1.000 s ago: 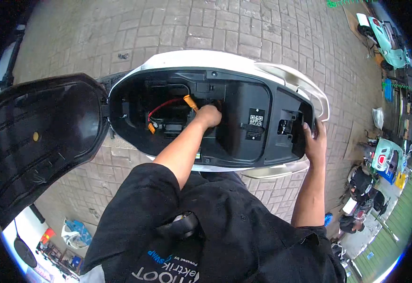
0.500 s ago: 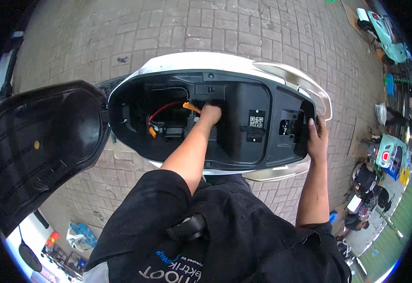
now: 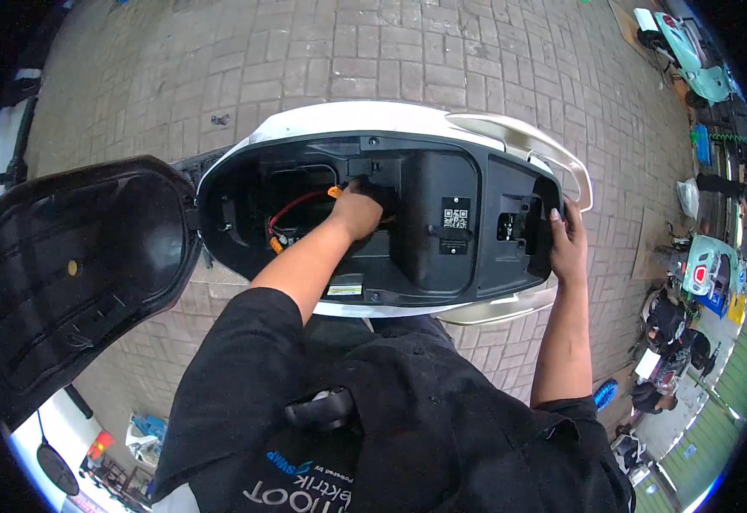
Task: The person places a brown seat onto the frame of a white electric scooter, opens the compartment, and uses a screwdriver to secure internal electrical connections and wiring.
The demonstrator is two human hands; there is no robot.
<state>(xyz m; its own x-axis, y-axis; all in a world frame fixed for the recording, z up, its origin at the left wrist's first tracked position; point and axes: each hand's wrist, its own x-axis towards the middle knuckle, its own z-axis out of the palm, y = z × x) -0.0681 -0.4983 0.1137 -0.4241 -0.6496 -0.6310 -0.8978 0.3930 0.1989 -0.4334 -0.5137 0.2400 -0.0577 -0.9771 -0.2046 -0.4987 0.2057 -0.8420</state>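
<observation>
Head view: left hand (image 3: pixel 355 211) apparently pinching orange connector (image 3: pixel 334 192) inside compartment (image 3: pixel 425 256); right hand (image 3: pixel 567 244) clasps rim.

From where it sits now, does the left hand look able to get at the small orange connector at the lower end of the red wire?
Probably yes. The left hand is already inside the open compartment, the orange connector lies just to its left, and nothing visible stands between them. The right hand grips the compartment's rear edge.

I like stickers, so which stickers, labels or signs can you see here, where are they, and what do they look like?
Square code sticker: on the black wall inside the scooter's open seat compartment, right of the left hand; black-and-white pattern.
Small white label: just below it; rectangular.
Pale strip label: on the compartment's near edge, beside the left forearm; whitish-yellow rectangle.
Shirt print: on the person's black shirt, bottom of picture; white and blue.
</observation>
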